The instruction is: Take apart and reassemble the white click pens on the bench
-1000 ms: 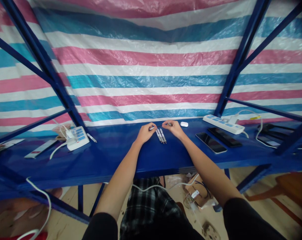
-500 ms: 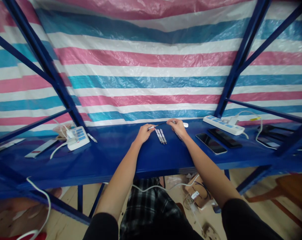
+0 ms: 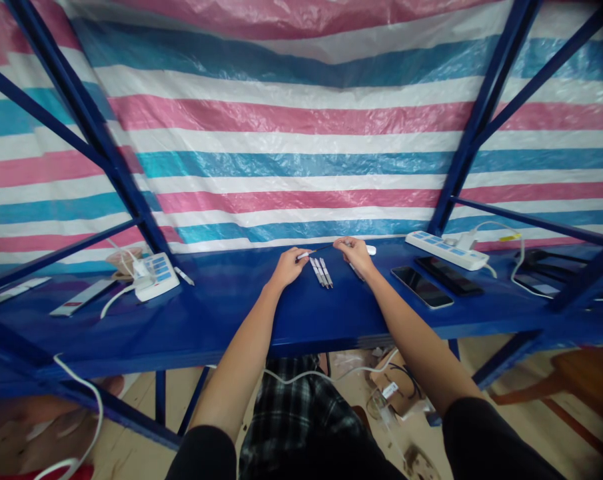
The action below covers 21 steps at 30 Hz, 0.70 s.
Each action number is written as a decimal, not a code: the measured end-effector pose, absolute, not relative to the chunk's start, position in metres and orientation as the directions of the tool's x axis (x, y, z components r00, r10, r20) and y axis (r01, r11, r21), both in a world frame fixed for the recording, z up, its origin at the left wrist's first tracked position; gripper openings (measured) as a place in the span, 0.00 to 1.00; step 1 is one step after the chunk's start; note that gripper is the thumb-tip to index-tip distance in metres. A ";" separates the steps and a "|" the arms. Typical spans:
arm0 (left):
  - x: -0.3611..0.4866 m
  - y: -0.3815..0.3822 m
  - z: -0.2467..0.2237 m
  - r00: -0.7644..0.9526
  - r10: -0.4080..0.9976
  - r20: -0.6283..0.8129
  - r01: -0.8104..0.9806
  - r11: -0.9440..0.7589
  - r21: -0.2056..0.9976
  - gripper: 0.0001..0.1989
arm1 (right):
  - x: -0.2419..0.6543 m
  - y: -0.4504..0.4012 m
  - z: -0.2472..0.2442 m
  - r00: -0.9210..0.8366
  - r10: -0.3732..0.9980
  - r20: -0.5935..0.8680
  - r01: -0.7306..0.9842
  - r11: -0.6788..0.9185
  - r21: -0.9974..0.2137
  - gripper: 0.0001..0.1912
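Note:
On the blue table (image 3: 241, 313), my left hand (image 3: 287, 268) is closed around a white pen-like piece (image 3: 303, 255) whose tip points right. A thin dark strand (image 3: 324, 249) runs between that piece and my right hand (image 3: 354, 255). The fingers of my right hand are pinched on the strand's far end; what exactly they hold is too small to make out. A white rounded object (image 3: 370, 250) shows just beyond that hand. Between and below the hands lie several white and grey pens (image 3: 322, 273), side by side. Another slim item (image 3: 356, 272) lies partly under my right wrist.
Right of my hands are a phone (image 3: 422, 287), a dark phone-like slab (image 3: 448, 275) and a white power strip (image 3: 446, 250). To the left sit another power strip (image 3: 157, 276), a marker (image 3: 184, 275) and a flat box (image 3: 82, 297). Blue frame posts flank the table.

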<state>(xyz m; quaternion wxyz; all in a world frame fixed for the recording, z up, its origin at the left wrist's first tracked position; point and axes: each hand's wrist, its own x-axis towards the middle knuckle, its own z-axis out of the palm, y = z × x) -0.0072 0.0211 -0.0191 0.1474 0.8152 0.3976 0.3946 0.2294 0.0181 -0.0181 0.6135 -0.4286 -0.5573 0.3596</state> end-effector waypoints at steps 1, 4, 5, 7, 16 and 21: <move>-0.007 0.021 -0.019 0.370 0.766 0.526 0.534 -0.639 0.554 0.16 | 0.230 0.018 -0.018 0.124 0.919 0.375 0.038 0.373 -0.927 0.17; -0.007 0.021 -0.018 0.361 0.768 0.529 0.537 -0.635 0.556 0.16 | 0.230 0.018 -0.017 0.129 0.919 0.373 0.038 0.372 -0.928 0.17; -0.007 0.021 -0.018 0.360 0.767 0.531 0.535 -0.636 0.557 0.16 | 0.229 0.017 -0.017 0.123 0.920 0.373 0.036 0.371 -0.928 0.17; -0.006 0.020 -0.018 0.366 0.763 0.533 0.525 -0.642 0.559 0.15 | 0.227 0.017 -0.018 0.095 0.924 0.371 0.038 0.369 -0.929 0.17; -0.001 0.014 -0.015 0.431 0.741 0.514 0.502 -0.671 0.546 0.17 | 0.214 0.015 -0.025 -0.067 0.925 0.373 0.135 0.379 -0.915 0.21; -0.001 0.016 -0.017 0.433 0.739 0.516 0.499 -0.673 0.545 0.16 | 0.213 0.013 -0.023 -0.083 0.924 0.372 0.166 0.381 -0.909 0.21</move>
